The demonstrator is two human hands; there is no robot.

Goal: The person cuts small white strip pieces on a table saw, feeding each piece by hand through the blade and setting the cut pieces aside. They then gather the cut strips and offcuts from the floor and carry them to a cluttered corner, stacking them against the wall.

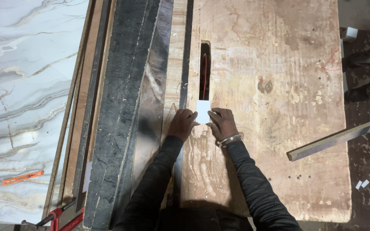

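A worn wooden worktop (275, 85), stained and scuffed, fills the view from 12 o'clock down to 5 o'clock. At 9 o'clock a grey-veined marble slab (26, 85) lies alongside it, and between the two run long dark strips (125, 107) of laminate and board, stacked edge to edge from top to bottom. A pale batten (339, 137) rests at 3 o'clock, angled across the worktop's right edge and overhanging the dark floor (369, 171).

Near the centre, a narrow slot (204, 70) is cut in the worktop, with a thin red blade edge (203, 77) showing inside it. Just below the slot's near end sits a small white square piece (203, 111), flat on the wood. The person's two black-sleeved arms reach in from 6 o'clock. The left hand (183, 124) is curled with its fingertips pinching the piece's left edge; the right hand (222, 124), a metal bangle (230, 140) on its wrist, presses its fingers against the piece's right edge. Both hands grip the piece between them, touching it and resting on the worktop.

At 8 o'clock an orange pencil (22, 177) lies on the marble, and a red clamp (56, 218) pokes in at 7 o'clock. Small white offcuts (361, 184) lie on the floor at 4 o'clock, and another white block (350, 33) sits at 2 o'clock.
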